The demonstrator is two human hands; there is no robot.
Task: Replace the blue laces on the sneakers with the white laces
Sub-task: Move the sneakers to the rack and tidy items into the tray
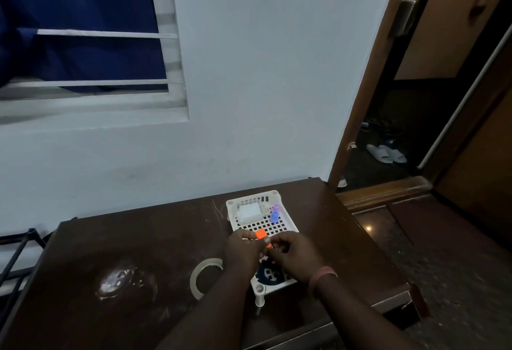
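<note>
No sneakers and no laces show in the head view. My left hand [243, 252] and my right hand [296, 258] meet over a white perforated plastic tray [288, 225] on a dark brown table [138, 252]. My left hand pinches a small orange block [260, 234] between thumb and fingers. The curled fingers of my right hand touch the same spot; what they hold is hidden. A pink band sits on my right wrist.
In the tray lie a white box [249, 212], purple and blue small pieces [274, 213] and a dark round item [270, 275]. A roll of clear tape [202, 277] lies left of the tray. An open doorway with slippers [386, 153] stands at the right.
</note>
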